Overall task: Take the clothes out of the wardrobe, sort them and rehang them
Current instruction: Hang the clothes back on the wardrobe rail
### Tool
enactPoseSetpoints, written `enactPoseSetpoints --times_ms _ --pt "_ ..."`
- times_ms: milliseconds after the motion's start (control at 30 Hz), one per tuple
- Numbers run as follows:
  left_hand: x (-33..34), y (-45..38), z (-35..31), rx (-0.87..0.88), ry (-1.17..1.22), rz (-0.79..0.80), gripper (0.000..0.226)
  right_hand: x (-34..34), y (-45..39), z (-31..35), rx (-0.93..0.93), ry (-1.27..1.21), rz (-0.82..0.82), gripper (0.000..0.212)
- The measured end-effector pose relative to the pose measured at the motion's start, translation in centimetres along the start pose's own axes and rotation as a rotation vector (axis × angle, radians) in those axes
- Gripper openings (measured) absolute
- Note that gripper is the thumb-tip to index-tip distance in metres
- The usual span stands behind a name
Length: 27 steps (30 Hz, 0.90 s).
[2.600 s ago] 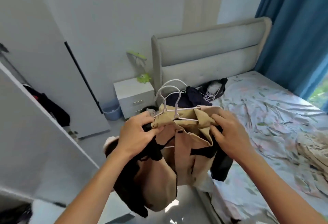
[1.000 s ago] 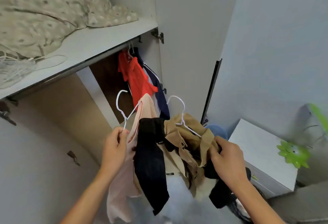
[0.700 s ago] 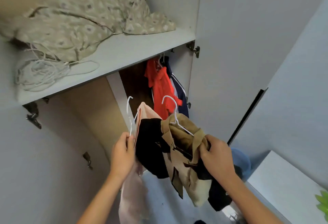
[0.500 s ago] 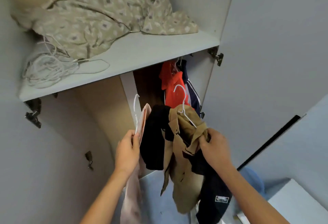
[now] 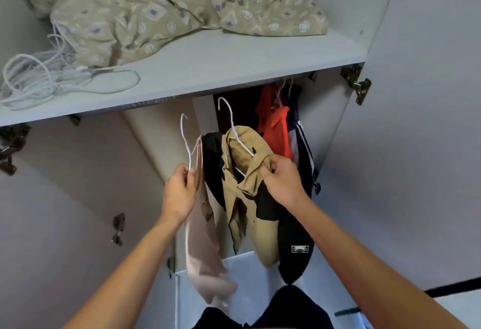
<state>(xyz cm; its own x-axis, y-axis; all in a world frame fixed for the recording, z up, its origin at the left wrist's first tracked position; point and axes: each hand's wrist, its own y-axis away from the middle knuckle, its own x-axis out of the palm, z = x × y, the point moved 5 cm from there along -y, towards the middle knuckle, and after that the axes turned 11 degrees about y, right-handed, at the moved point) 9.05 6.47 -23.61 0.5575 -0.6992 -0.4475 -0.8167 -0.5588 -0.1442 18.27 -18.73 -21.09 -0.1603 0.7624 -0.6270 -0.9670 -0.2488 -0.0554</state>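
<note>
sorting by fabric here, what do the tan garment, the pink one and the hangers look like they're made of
Tan garment: looks like matte woven cotton, holding stiff creases. Pink garment: seems a thin, soft knit, hanging limp and smooth. Hangers: thin white rods, probably plastic-coated wire, with a slight sheen.

A white wardrobe shelf (image 5: 208, 68) is running across the upper half of the frame, sloping up from the left edge toward the upper right, where it is meeting the wardrobe side wall. A crumpled beige patterned quilt (image 5: 156, 8) is lying directly on the shelf, filling the upper left and upper centre and reaching back to the rear wall, with one corner extending toward the upper right. A tangle of white wire hangers (image 5: 44, 78) is resting on the shelf at the left edge, just beside the quilt and partly touching it. One hanger loop is reaching toward the shelf's front edge.
</note>
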Motion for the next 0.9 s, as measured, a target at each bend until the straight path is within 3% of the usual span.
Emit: enactPoseSetpoints --times_ms 267,567,767,900 --pt "1.3 -4.1 -0.1 0.028 -0.043 -0.01 0.025 2.2 -4.6 0.6 0.011 -0.082 -0.169 0.028" --pt "2.9 -10.3 -1.4 0.014 -0.035 -0.001 0.026 2.5 -10.3 2.3 0.017 -0.051 -0.22 0.04" --pt "4.0 -13.8 -1.1 0.004 -0.17 0.059 0.027 3.9 -12.9 0.9 0.067 0.024 -0.211 0.018" --pt "5.1 -15.3 -1.0 0.021 -0.229 0.075 0.028 4.8 -13.7 -0.7 0.08 0.087 -0.193 0.017"
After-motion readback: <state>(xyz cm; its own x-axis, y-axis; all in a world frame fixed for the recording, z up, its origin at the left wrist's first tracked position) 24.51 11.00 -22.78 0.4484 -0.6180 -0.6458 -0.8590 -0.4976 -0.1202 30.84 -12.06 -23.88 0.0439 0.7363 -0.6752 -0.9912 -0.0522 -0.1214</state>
